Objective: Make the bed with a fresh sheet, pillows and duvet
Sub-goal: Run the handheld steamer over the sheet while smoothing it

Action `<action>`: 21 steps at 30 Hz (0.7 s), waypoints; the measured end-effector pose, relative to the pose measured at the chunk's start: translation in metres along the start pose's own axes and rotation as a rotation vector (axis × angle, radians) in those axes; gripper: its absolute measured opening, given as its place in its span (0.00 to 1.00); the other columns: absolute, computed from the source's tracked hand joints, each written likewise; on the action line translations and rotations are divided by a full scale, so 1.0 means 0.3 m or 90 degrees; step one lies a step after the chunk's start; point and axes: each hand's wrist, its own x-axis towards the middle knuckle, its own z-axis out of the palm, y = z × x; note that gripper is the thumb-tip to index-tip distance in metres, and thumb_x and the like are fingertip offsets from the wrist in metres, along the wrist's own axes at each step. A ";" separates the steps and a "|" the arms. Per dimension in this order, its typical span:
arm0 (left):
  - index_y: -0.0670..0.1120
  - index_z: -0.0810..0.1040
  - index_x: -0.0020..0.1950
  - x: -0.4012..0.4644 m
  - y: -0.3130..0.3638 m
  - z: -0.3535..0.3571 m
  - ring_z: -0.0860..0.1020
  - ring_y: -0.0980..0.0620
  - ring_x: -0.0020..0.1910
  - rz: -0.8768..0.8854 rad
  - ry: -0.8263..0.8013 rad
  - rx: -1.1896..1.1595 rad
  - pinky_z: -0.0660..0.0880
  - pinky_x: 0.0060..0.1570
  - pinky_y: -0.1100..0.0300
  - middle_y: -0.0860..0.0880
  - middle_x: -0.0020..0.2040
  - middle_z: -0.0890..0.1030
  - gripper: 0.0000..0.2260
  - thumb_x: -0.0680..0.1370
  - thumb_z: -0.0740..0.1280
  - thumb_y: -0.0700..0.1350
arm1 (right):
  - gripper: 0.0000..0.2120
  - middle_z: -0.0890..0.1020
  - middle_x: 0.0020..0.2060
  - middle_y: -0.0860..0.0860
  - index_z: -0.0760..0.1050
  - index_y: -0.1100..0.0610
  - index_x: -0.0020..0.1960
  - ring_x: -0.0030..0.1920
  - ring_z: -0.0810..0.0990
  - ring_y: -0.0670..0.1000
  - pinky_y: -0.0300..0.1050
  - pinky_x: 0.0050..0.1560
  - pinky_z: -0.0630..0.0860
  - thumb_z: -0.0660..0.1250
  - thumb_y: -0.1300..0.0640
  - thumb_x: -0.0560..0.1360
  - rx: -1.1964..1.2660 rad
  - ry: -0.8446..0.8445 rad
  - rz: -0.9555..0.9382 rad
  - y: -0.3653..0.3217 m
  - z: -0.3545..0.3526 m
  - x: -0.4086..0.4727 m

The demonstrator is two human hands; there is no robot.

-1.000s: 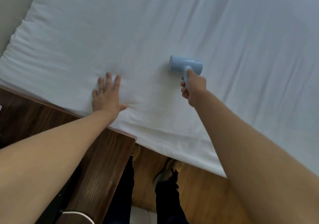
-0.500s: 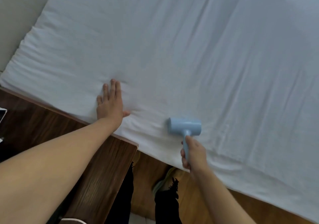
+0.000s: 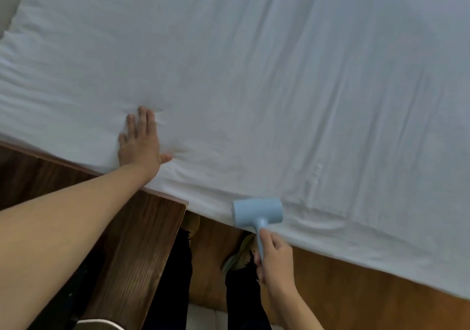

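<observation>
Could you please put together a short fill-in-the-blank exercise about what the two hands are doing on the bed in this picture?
1. The left hand lies flat, fingers straight, on the white ____.
2. The right hand grips the handle of a light ____ roller.
3. The roller's head sits at the ____ edge of the bed, the one closest to the person.
4. Under the left forearm is a dark ____ surface.

Missing words: sheet; blue; near; wooden
</observation>
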 end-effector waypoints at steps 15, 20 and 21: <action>0.43 0.33 0.79 0.002 0.017 0.002 0.39 0.41 0.80 -0.009 0.000 0.023 0.54 0.76 0.40 0.46 0.80 0.34 0.52 0.75 0.72 0.55 | 0.18 0.77 0.27 0.53 0.77 0.61 0.42 0.22 0.70 0.50 0.39 0.25 0.64 0.62 0.46 0.79 -0.315 -0.052 -0.275 -0.840 0.167 0.445; 0.43 0.34 0.80 0.009 0.017 0.006 0.39 0.41 0.80 -0.013 -0.004 0.021 0.54 0.76 0.40 0.47 0.80 0.34 0.52 0.75 0.72 0.55 | 0.15 0.75 0.31 0.53 0.76 0.61 0.47 0.24 0.67 0.50 0.37 0.26 0.63 0.61 0.49 0.78 -0.348 -0.071 -0.193 -0.841 0.133 0.453; 0.43 0.34 0.80 0.008 0.016 0.005 0.39 0.42 0.80 -0.015 -0.004 0.020 0.54 0.76 0.40 0.47 0.80 0.34 0.52 0.75 0.72 0.55 | 0.15 0.75 0.31 0.53 0.76 0.61 0.47 0.24 0.66 0.49 0.36 0.25 0.62 0.61 0.49 0.79 -0.345 -0.074 -0.177 -0.824 0.110 0.449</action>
